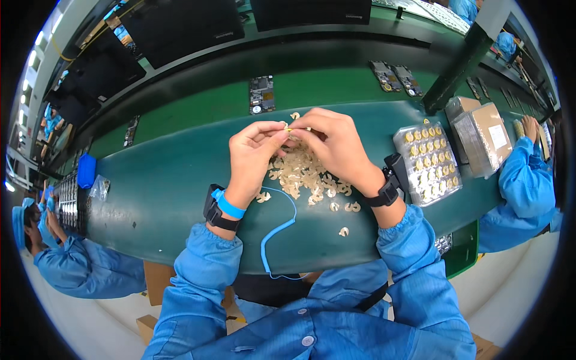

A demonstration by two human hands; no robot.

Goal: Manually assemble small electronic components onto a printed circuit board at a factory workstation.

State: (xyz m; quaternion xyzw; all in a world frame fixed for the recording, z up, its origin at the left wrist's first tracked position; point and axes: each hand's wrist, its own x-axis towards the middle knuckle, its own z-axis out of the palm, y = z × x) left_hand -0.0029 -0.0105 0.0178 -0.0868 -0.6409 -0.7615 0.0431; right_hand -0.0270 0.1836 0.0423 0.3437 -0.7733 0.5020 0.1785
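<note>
My left hand (249, 155) and my right hand (341, 147) meet above the table, thumbs and fingertips pinched together. Between them is a small yellow piece (288, 129), mostly covered by the fingertips, so its exact shape does not show. Below and behind the hands lies a loose pile of cream, C-shaped flat pieces (303, 175), several of them strayed toward me. Right of my right wrist, a clear plastic tray (418, 197) holds rows of round yellow parts. A blue wrist strap (231, 204) is on my left wrist, its coiled cord (277, 229) running to the table's front edge.
Circuit boards (262, 95) lie on the green strip (324, 90) beyond the table. A dark post (454, 75) and cardboard boxes (482, 138) stand at the right. A blue object (86, 171) and a clear bag (100, 188) sit at the left. People work on both sides.
</note>
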